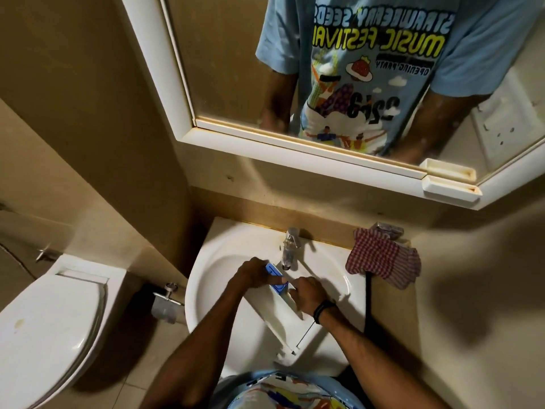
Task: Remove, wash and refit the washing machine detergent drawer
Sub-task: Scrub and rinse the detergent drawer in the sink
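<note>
A long white detergent drawer (272, 317) lies slanted across the white basin (212, 278), its far end under the chrome tap (289, 249). A blue insert (275, 277) sits in that far end. My left hand (253, 274) grips the drawer's far end beside the blue insert, a finger stretched along it. My right hand (306, 295), with a black band on the wrist, holds the drawer's right edge in curled fingers. I cannot tell whether water runs from the tap.
A red-checked cloth (383, 261) hangs on the basin's right rim, a dark strap below it. A white toilet (50, 329) stands at the left, with a chrome valve (168, 296) between it and the basin. A white-framed mirror cabinet (295, 154) juts out overhead.
</note>
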